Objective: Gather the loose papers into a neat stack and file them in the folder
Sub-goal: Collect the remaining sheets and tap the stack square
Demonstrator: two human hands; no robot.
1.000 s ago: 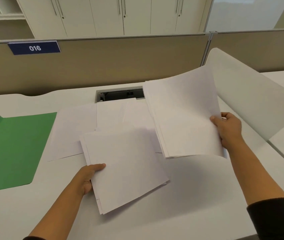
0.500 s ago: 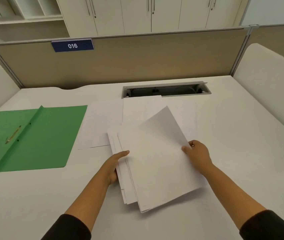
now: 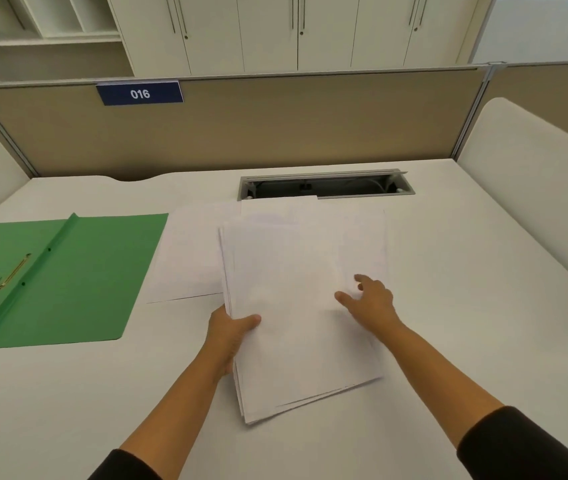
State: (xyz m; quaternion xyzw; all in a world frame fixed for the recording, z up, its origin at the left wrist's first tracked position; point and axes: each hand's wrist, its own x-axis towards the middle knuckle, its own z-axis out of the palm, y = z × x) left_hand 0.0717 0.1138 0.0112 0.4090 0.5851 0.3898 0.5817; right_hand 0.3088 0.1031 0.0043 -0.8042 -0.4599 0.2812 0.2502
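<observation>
A rough stack of white papers lies in the middle of the white desk, its edges uneven. My left hand grips the stack's left edge, thumb on top. My right hand hovers over the stack's right side, fingers spread, holding nothing. Loose sheets lie flat under and behind the stack, reaching left and back. The green folder lies open at the left, with a brass fastener beside its spine.
An open cable tray is cut into the desk just behind the papers. A beige partition with a blue "016" sign runs along the back. White rounded side panels stand at the right and left.
The sheets my right hand carried from the right now lie on the stack held by my left hand. My right hand has let go and opened above it. The view has shifted left.
</observation>
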